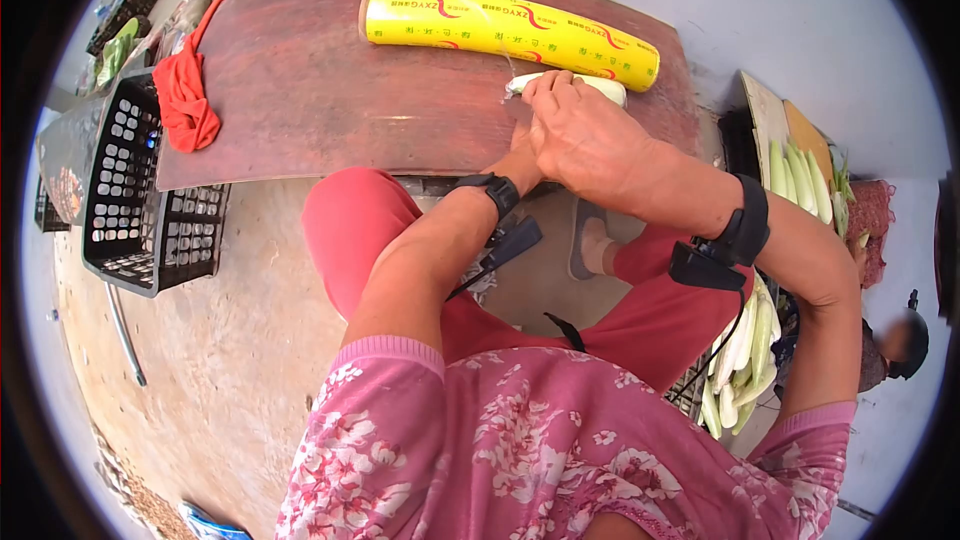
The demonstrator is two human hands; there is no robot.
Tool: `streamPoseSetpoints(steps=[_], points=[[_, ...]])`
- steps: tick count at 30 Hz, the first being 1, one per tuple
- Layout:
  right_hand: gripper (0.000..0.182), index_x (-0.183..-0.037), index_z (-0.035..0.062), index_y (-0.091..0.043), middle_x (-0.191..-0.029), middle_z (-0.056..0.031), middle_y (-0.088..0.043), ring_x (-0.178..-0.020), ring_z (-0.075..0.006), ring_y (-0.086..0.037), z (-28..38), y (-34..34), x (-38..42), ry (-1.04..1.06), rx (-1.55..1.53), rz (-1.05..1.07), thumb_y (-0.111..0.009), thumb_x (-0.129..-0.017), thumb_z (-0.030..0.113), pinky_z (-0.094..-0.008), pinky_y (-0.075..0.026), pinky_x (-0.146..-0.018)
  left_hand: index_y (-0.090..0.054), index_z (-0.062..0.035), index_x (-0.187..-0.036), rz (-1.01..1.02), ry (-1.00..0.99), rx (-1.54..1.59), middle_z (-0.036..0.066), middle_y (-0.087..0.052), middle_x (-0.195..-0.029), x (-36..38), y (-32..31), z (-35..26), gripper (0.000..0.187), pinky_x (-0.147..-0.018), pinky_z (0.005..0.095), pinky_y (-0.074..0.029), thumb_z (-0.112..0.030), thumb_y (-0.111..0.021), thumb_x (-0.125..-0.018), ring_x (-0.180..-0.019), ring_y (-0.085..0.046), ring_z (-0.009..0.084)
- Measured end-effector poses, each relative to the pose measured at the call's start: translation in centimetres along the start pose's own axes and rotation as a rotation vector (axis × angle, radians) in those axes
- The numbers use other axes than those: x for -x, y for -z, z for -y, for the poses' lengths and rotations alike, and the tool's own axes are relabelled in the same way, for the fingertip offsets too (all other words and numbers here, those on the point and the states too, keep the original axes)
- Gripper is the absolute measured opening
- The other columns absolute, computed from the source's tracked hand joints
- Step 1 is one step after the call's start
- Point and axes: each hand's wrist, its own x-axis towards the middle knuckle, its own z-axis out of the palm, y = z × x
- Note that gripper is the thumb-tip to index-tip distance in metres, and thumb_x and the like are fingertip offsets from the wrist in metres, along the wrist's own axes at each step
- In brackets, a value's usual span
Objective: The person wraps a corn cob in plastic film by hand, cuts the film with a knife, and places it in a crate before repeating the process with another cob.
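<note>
A long, pale green-white vegetable (603,89), which looks like an ear of corn in its husk, lies on the red-brown table against the near side of a yellow printed roll of plastic film (510,35). My right hand (585,135) is closed over it, fingers curled onto its upper side. Behind and beneath that wrist, my left hand (524,145) is mostly covered, its fingers hidden. A thin clear strip of film seems to run from the roll down to the vegetable's left end. Both wrists wear black straps with small devices.
The table (290,70) meets a pale wall at the back. A red cloth (187,100) hangs at its left edge, beside a black plastic crate (130,190). More pale vegetables (745,355) are piled at my right, others (798,178) further back. Another person (885,350) is at far right.
</note>
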Motion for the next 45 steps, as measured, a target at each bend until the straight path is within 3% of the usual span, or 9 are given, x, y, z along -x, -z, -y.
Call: streamPoseSetpoints(steps=[2,6,11,23,29,32,39,41,45], points=[[0.022,-0.087,-0.0062,-0.062,-0.09,-0.0169,-0.055,-0.086,-0.03,-0.057,-0.4,0.3,0.6,-0.052,-0.159,0.031,-0.058,-0.073,0.01,-0.0395,-0.048,-0.076,-0.054,-0.009,-0.12,-0.079,-0.069,-0.132,0.013,-0.052,-0.115,-0.1,0.5,-0.3,0.043,-0.096,0.0432,-0.035,-0.026,-0.058,-0.081,-0.113,-0.046,0.029],[0.019,-0.092,-0.0031,-0.058,-0.089,-0.0152,-0.055,-0.084,-0.0307,-0.058,-1.2,0.3,2.1,-0.204,-0.403,-0.07,-0.055,-0.077,0.009,-0.0406,-0.048,-0.074,-0.054,-0.0074,-0.118,0.068,-0.057,-0.161,0.01,-0.051,-0.11,-0.7,0.8,-0.8,0.041,-0.095,0.0433,-0.034,-0.026,-0.057,-0.081,-0.11,-0.045,0.0274],[0.019,-0.097,0.0,-0.058,-0.088,-0.0133,-0.057,-0.084,-0.0303,-0.061,-2.4,0.4,3.4,-0.347,-0.351,-0.023,-0.056,-0.08,0.008,-0.0411,-0.051,-0.07,-0.054,-0.0062,-0.116,0.042,-0.056,-0.15,0.01,-0.051,-0.107,-1.7,-1.0,0.1,0.038,-0.093,0.0457,-0.034,-0.025,-0.057,-0.084,-0.107,-0.045,0.0287],[0.014,-0.09,0.0043,-0.063,-0.09,-0.0143,-0.06,-0.088,-0.0324,-0.063,-4.8,-0.4,3.7,-0.436,-0.282,-0.069,-0.058,-0.079,0.012,-0.0431,-0.052,-0.074,-0.05,-0.0074,-0.122,0.108,0.066,-0.16,0.012,-0.054,-0.126,-2.9,-2.2,-0.5,0.059,-0.106,0.0523,-0.022,-0.028,-0.076,-0.074,-0.126,-0.04,0.0295],[0.014,-0.089,0.0067,-0.065,-0.088,-0.0117,-0.06,-0.086,-0.0311,-0.063,-6.2,-1.2,4.3,-0.42,-0.26,-0.085,-0.061,-0.076,0.01,-0.042,-0.05,-0.072,-0.054,-0.0172,-0.119,-0.012,0.034,-0.169,0.008,-0.057,-0.121,-3.3,-2.4,-0.3,0.05,-0.103,0.0516,-0.027,-0.023,-0.074,-0.074,-0.122,-0.044,0.0294],[0.016,-0.092,0.0092,-0.066,-0.088,-0.0091,-0.06,-0.087,-0.0287,-0.063,-7.0,-1.9,4.5,-0.419,-0.259,-0.07,-0.062,-0.076,0.01,-0.0402,-0.048,-0.073,-0.05,-0.0188,-0.128,0.07,0.003,-0.204,0.007,-0.053,-0.126,-3.4,-2.3,0.1,0.06,-0.099,0.0504,-0.029,-0.029,-0.075,-0.075,-0.12,-0.043,0.0312],[0.022,-0.102,0.0181,-0.069,-0.09,-0.0035,-0.061,-0.088,-0.0247,-0.062,-9.9,-3.3,4.7,-0.473,-0.318,0.062,-0.065,-0.081,0.014,-0.0394,-0.046,-0.077,-0.056,-0.0167,-0.107,0.118,-0.054,-0.251,0.001,-0.056,-0.111,-3.9,-1.9,0.2,0.036,-0.088,0.046,-0.036,-0.026,-0.071,-0.076,-0.106,-0.051,0.028],[0.022,-0.101,0.0133,-0.069,-0.09,-0.0079,-0.061,-0.087,-0.0279,-0.061,-10.5,-4.1,4.9,-0.466,-0.384,0.0,-0.06,-0.083,0.007,-0.0403,-0.046,-0.076,-0.059,-0.0177,-0.103,0.07,-0.098,-0.273,-0.001,-0.057,-0.107,-3.9,-1.7,0.3,0.02,-0.084,0.0445,-0.036,-0.022,-0.059,-0.083,-0.103,-0.052,0.0259],[0.023,-0.102,0.0089,-0.069,-0.093,-0.0121,-0.063,-0.089,-0.0309,-0.06,-11.4,-6.1,5.4,-0.473,-0.494,-0.051,-0.058,-0.083,0.001,-0.0396,-0.048,-0.079,-0.059,-0.0158,-0.104,0.114,-0.085,-0.246,0.002,-0.057,-0.108,-4.1,-1.4,0.2,0.026,-0.085,0.0439,-0.036,-0.022,-0.065,-0.08,-0.105,-0.051,0.0258]])
